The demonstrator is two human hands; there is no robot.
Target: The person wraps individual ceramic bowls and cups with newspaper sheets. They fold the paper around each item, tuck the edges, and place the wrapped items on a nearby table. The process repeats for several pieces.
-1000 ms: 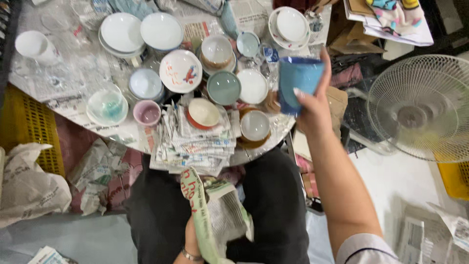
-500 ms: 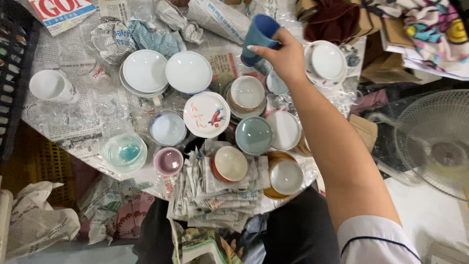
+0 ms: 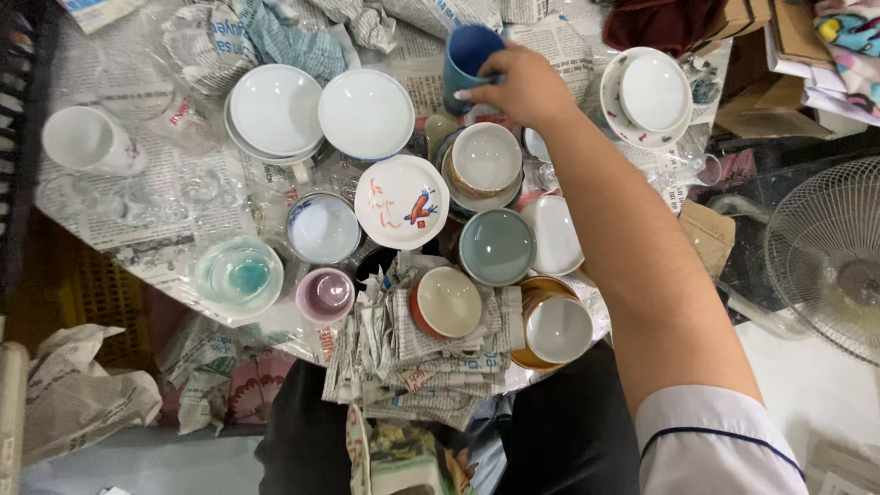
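At the top centre of the frame, the right hand [image 3: 518,87] grips the rim of a blue cup [image 3: 467,55], which stands upright on the newspaper-covered table [image 3: 137,229] just above a brown-rimmed bowl [image 3: 486,158]; the left hand is out of sight. Around them lie a white plate with a red fish pattern [image 3: 401,202], a grey-green bowl [image 3: 497,247] and two white bowls [image 3: 367,114] toward the upper left. A stack of folded newspaper [image 3: 403,367] sits at the lower centre, and a fan [image 3: 830,257] stands at the right edge.
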